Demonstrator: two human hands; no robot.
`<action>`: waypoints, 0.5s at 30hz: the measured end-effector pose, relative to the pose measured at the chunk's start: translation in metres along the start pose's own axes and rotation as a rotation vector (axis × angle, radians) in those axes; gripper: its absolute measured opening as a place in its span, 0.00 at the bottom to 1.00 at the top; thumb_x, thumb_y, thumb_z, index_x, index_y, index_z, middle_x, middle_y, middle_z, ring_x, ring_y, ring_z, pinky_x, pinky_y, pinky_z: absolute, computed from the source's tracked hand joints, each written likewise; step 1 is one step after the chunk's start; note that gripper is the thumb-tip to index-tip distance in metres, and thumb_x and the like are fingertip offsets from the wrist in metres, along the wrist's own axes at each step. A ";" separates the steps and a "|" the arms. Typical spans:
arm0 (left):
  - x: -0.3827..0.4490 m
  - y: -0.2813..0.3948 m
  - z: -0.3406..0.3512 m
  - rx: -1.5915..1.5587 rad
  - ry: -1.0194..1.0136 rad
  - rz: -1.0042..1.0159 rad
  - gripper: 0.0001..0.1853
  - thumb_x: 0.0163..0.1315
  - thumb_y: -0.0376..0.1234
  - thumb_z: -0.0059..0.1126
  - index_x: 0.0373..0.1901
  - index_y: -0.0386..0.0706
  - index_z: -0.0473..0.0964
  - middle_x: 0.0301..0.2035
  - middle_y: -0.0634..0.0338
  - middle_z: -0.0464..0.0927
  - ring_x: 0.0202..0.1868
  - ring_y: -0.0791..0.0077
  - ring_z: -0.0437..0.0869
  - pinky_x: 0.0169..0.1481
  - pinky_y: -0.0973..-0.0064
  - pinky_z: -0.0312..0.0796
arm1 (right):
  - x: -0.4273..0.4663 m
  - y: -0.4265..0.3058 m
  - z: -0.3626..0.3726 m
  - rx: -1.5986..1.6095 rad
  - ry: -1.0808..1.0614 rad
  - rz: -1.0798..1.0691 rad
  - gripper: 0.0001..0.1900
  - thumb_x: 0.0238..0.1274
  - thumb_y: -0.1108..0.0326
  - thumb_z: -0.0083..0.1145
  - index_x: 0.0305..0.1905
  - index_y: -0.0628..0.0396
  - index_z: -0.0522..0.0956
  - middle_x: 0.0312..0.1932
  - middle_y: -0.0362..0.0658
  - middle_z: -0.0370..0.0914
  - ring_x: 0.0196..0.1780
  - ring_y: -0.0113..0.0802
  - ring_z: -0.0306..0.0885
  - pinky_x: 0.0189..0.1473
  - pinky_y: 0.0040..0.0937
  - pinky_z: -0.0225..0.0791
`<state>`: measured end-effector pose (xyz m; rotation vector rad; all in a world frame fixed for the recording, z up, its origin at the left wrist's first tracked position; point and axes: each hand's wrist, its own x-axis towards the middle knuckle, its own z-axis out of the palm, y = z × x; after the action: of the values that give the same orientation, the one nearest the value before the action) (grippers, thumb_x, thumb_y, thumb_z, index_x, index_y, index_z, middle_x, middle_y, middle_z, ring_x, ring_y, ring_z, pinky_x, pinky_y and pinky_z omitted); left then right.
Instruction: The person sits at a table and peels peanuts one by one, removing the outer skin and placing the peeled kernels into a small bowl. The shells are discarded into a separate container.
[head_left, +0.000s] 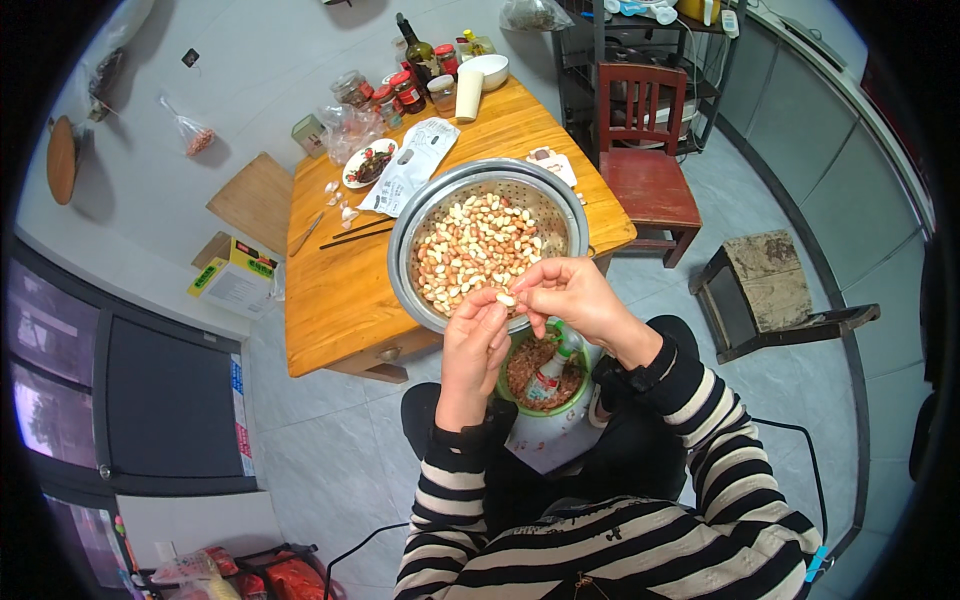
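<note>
Over the near rim of a metal colander, my two hands meet at a pale peanut. The thumb and index finger of my left hand pinch it. My right hand has its fingertips drawn together at the peanut's right side; whether they hold a bit of skin cannot be made out. Many peanuts, some pale and some with reddish skin, fill the colander, which sits inside a metal basin. Below my hands stands a green-rimmed bin holding reddish-brown skins and a spray bottle.
The basin rests at the near edge of a wooden table. Chopsticks, a knife, garlic, a plate of food and a white packet lie left of it. Jars and bottles stand behind. A red chair and wooden stool are rightward.
</note>
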<state>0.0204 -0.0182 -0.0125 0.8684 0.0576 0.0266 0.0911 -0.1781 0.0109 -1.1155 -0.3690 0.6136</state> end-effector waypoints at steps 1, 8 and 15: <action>0.001 0.001 -0.001 -0.037 -0.031 -0.021 0.09 0.68 0.28 0.50 0.48 0.37 0.70 0.32 0.65 0.74 0.20 0.90 0.63 0.16 0.92 0.52 | 0.000 0.001 0.000 0.003 -0.005 -0.015 0.08 0.60 0.75 0.55 0.41 0.68 0.78 0.29 0.43 0.79 0.24 0.23 0.74 0.26 0.21 0.69; 0.000 0.006 -0.008 -0.126 -0.101 -0.121 0.11 0.70 0.30 0.47 0.51 0.38 0.70 0.33 0.66 0.73 0.20 0.91 0.62 0.16 0.93 0.51 | -0.001 -0.001 0.002 -0.124 -0.073 -0.129 0.10 0.62 0.73 0.57 0.46 0.64 0.79 0.31 0.38 0.78 0.26 0.19 0.72 0.28 0.18 0.66; -0.005 0.008 0.001 0.071 0.034 -0.109 0.13 0.68 0.29 0.52 0.52 0.34 0.73 0.25 0.68 0.73 0.19 0.91 0.63 0.17 0.92 0.52 | -0.007 -0.007 0.000 -0.303 -0.058 -0.201 0.09 0.61 0.72 0.59 0.44 0.63 0.80 0.33 0.37 0.80 0.29 0.17 0.72 0.29 0.17 0.66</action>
<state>0.0155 -0.0141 -0.0057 0.9346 0.1382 -0.0634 0.0874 -0.1845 0.0171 -1.3310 -0.6313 0.4208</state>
